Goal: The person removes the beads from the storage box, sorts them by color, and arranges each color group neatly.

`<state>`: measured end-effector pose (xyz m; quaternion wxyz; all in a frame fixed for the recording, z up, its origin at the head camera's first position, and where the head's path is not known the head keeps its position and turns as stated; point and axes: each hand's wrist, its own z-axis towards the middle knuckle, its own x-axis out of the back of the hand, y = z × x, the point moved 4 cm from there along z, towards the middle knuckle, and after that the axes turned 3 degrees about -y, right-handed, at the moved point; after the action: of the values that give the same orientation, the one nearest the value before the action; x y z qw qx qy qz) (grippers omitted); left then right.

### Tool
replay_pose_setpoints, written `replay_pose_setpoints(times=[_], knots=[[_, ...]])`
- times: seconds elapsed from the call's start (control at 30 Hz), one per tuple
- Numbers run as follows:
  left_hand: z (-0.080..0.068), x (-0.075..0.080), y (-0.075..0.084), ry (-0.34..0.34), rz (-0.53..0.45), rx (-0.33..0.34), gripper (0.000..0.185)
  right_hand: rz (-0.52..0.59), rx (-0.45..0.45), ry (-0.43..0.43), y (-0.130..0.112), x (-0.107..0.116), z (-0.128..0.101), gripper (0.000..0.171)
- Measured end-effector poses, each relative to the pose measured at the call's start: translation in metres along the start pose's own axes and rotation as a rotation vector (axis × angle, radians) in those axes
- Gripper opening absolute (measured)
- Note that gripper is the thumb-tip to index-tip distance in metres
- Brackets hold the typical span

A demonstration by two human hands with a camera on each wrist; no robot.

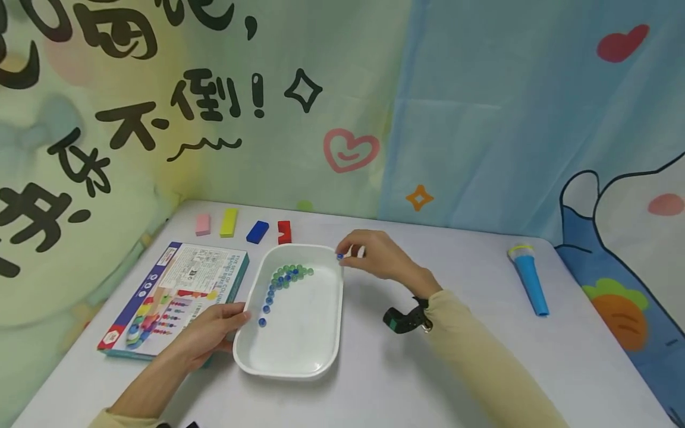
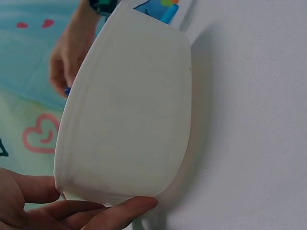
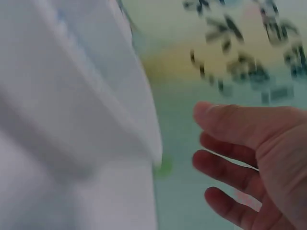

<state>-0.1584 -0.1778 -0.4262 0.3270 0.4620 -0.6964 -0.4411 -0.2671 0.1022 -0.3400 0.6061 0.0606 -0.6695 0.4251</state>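
My left hand (image 1: 206,333) grips the left wall of a white rectangular tray (image 1: 299,356), thumb on the rim; the left wrist view shows its fingers against the tray's outer side (image 2: 124,105). Inside lie several small translucent green beads (image 1: 280,273) bunched toward the far left, with blue beads (image 1: 266,309) among them and in a line running nearer. At the tray's far right corner, my right hand (image 1: 377,255) pinches a blue bead (image 1: 339,257) between thumb and finger. The right wrist view is blurred, and no bead shows at its fingertips.
Left of the tray lies a printed toy box (image 1: 187,273). Behind stand pink (image 1: 203,224), yellow (image 1: 228,223), blue (image 1: 257,232) and red (image 1: 285,232) blocks. A blue toy microphone (image 1: 530,282) lies far right. A printed curtain (image 1: 460,119) hangs behind the white table (image 1: 428,380).
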Motion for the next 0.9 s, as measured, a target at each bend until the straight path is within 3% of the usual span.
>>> replay_pose_setpoints(times=[0.13, 0.37, 0.7, 0.9], knots=[[-0.001, 0.001, -0.001, -0.002, -0.003, 0.007, 0.055, 0.041, -0.122, 0.076, 0.051, 0.001, -0.019, 0.018], [0.000, 0.000, 0.000, -0.012, -0.007, 0.000, 0.056, 0.063, -0.307, 0.047, 0.110, -0.023, -0.041, 0.018], [0.001, -0.001, 0.001, -0.027, -0.008, -0.009, 0.057, 0.108, -0.284, 0.145, 0.134, -0.047, -0.046, 0.016], [0.000, -0.001, 0.000, -0.033, -0.009, -0.014, 0.057, 0.142, -0.289, 0.134, 0.135, -0.052, -0.046, 0.020]])
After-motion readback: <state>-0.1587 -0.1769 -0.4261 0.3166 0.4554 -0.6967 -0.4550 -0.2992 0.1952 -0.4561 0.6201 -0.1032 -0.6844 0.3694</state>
